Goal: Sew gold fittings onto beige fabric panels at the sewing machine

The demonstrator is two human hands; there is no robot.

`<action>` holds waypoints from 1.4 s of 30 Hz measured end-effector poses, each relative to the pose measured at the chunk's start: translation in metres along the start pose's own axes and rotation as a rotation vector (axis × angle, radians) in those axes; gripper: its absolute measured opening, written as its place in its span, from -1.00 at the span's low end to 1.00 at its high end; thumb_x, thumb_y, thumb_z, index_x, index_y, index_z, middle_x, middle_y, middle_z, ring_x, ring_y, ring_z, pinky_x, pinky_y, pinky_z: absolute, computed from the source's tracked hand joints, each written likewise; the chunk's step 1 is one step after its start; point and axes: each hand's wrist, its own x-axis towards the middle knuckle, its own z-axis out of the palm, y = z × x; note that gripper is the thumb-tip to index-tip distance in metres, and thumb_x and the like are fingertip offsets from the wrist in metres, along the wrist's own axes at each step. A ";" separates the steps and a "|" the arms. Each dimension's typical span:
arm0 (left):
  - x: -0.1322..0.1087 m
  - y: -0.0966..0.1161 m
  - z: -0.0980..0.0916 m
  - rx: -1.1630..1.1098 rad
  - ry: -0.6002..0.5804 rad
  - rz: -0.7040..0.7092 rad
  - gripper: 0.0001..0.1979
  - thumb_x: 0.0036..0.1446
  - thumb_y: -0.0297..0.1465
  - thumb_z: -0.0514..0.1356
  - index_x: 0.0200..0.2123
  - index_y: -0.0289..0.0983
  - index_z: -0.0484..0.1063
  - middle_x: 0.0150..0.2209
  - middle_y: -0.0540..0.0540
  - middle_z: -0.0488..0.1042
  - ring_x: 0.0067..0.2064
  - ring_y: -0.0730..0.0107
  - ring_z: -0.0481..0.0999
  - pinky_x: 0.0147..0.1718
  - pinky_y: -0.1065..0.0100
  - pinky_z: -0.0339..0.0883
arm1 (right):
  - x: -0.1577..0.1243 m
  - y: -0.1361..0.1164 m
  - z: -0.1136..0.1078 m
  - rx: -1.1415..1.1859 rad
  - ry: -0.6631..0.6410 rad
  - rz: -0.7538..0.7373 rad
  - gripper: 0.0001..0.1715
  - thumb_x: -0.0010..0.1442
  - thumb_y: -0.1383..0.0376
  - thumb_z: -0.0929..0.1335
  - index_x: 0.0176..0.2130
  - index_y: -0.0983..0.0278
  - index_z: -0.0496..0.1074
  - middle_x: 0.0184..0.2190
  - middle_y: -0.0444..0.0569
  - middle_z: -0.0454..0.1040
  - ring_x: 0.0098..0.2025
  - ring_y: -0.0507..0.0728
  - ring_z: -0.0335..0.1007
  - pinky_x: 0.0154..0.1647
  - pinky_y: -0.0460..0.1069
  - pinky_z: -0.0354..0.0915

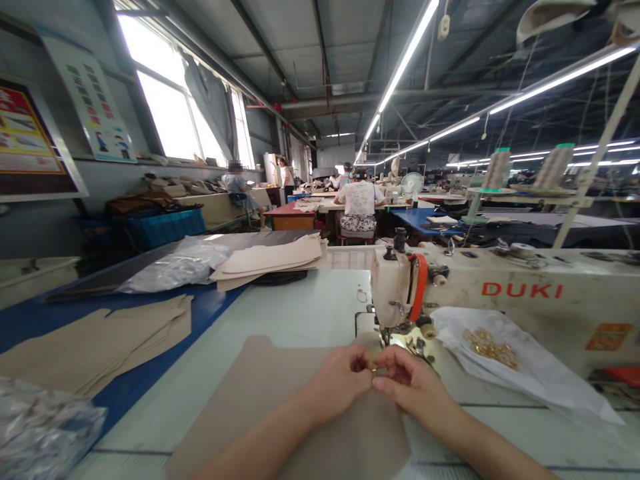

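My left hand (338, 385) and my right hand (407, 380) meet above a beige fabric panel (285, 407), and their fingertips pinch a small gold metal fitting (375, 369). The panel lies on the white sewing table (320, 303), and its far end runs under the needle area of a white DUKI sewing machine (500, 287). My right hand is nearest the machine's presser foot (385, 337). To its right, a white plastic bag (505, 360) holds a heap of similar gold fittings (491, 348).
A stack of beige cut panels (100, 347) lies on the blue-edged table to the left. Further back are a silver plastic bag (175, 267) and more panels (270, 260). Co-workers sit at other tables beyond the machine.
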 end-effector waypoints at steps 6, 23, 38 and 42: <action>-0.003 0.005 -0.001 0.081 0.035 0.005 -0.97 -0.19 -0.45 0.10 -0.58 -0.28 0.26 -0.59 0.08 0.20 -0.48 0.47 0.18 -0.53 0.44 0.01 | 0.000 0.000 0.000 -0.014 0.014 0.065 -0.71 -0.07 0.21 0.45 -0.41 0.24 0.28 -0.61 -0.26 0.22 -0.56 -0.03 0.09 -0.57 -0.14 0.00; 0.009 -0.006 0.004 -0.041 0.120 0.017 -0.89 -0.20 -0.38 0.19 -0.56 -0.29 0.32 -0.58 0.06 0.33 -0.50 0.48 0.28 -0.50 0.45 0.11 | 0.002 -0.007 0.001 -0.379 0.316 -0.023 -0.92 -0.06 0.32 0.32 -0.56 0.26 0.35 -0.65 -0.19 0.34 -0.57 -0.01 0.19 -0.55 -0.12 0.12; 0.000 0.003 0.007 -0.107 0.178 0.090 -0.83 -0.14 -0.37 0.26 -0.50 -0.26 0.29 -0.52 0.06 0.38 -0.46 0.49 0.37 -0.41 0.44 0.27 | 0.001 -0.003 -0.001 -0.347 0.243 -0.090 -0.93 0.03 0.31 0.32 -0.48 0.25 0.33 -0.57 -0.17 0.42 -0.51 0.00 0.31 -0.48 -0.12 0.19; -0.001 0.002 0.007 -0.093 0.207 0.136 -0.86 -0.11 -0.39 0.23 -0.49 -0.26 0.28 -0.50 0.05 0.37 -0.43 0.46 0.39 -0.38 0.43 0.29 | 0.000 -0.006 0.000 -0.202 0.238 -0.065 -0.87 0.03 0.28 0.33 -0.33 0.23 0.35 -0.49 -0.15 0.49 -0.42 0.06 0.40 -0.37 -0.07 0.25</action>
